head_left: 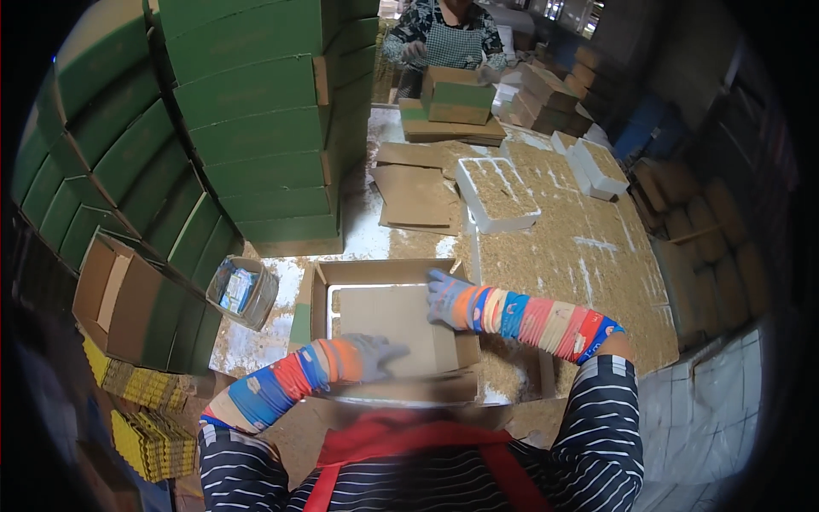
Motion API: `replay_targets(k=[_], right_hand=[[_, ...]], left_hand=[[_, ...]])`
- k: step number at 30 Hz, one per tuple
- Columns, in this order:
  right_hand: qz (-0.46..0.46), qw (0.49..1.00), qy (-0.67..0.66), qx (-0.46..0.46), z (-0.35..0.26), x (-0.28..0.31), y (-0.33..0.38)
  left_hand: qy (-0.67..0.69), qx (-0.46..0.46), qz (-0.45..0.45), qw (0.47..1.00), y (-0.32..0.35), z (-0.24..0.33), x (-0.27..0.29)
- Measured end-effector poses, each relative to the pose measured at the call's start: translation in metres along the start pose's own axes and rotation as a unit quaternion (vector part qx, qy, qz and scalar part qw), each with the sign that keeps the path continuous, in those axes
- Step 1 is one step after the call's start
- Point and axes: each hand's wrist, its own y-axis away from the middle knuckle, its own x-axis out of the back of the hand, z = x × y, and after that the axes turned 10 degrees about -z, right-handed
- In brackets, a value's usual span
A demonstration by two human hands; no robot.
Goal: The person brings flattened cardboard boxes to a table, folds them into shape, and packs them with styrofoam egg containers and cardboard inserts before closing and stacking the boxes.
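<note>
My left hand (368, 354) lay flat, fingers spread, on brown cardboard insert (384, 328) inside open green-sided carton (375, 271); right hand (445, 297) likewise, on far edge.

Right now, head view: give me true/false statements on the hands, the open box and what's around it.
1. Both gloved hands are inside the open cardboard box. True: left hand and right hand press on the cardboard insert.
2. The green boxes are stacked to the person's right. False: the green box stack stands on the left.
3. A white foam tray lies beyond the box. True.
4. No one else is at the table. False: another person handles a box at the far end.
</note>
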Motion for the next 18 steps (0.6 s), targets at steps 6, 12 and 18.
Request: replay_targets(k=[6,12,18], right_hand=[[0.436,0.611,-0.656,-0.081,-0.001,0.009,0.075],[0.282,0.522,-0.804,0.025,-0.054,-0.079,0.026],[0.31,0.578,-0.748,-0.103,-0.075,-0.114,-0.047]], left_hand=[[0.237,-0.021,0.615,0.752,0.055,-0.061,0.005],[0.554,0.124,0.267,0.779,0.009,-0.126,-0.103],[0.568,0.021,0.337,0.75,-0.012,-0.075,-0.094]])
